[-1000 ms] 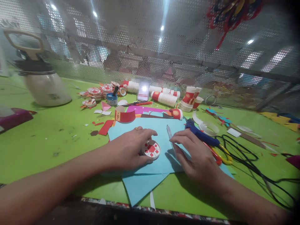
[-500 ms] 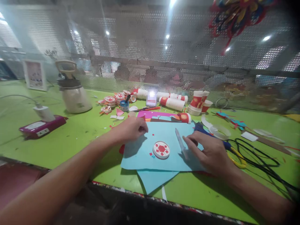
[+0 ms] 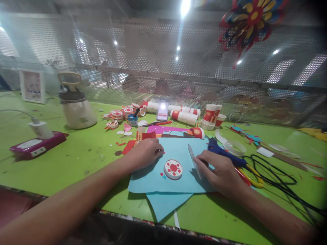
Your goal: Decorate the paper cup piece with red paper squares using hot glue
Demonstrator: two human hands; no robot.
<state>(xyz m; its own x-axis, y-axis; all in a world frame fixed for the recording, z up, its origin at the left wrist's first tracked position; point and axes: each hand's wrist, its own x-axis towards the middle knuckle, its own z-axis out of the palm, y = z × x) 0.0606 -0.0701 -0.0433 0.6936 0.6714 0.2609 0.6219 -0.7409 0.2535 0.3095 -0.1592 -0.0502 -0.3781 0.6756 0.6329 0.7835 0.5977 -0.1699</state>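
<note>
My left hand (image 3: 146,153) rests over the left part of a light blue sheet (image 3: 150,182). Its fingers are curled together, with the tips at a small red paper piece (image 3: 164,152); whether they pinch it is hidden. A round white disc with red patches (image 3: 173,169) lies flat between my hands. To its right, a slim whitish pen-shaped tool (image 3: 191,153) with a pointed tip slants across the paper. My right hand (image 3: 217,168) has thumb and fingers closed at its side. Red and blue scraps (image 3: 161,174) sit beside the disc.
A blue glue gun (image 3: 224,153) with a black cable lies right of the sheet. Paper cups (image 3: 212,114), a cup stack (image 3: 184,117), decorated discs (image 3: 116,114) and a blue jar (image 3: 133,119) stand behind. A beige jug (image 3: 78,109) and purple power strip (image 3: 39,144) are left.
My left hand has come down and forward to the small red piece. My right fingers have moved left onto the pen-shaped tool. The view has tilted slightly upward.
</note>
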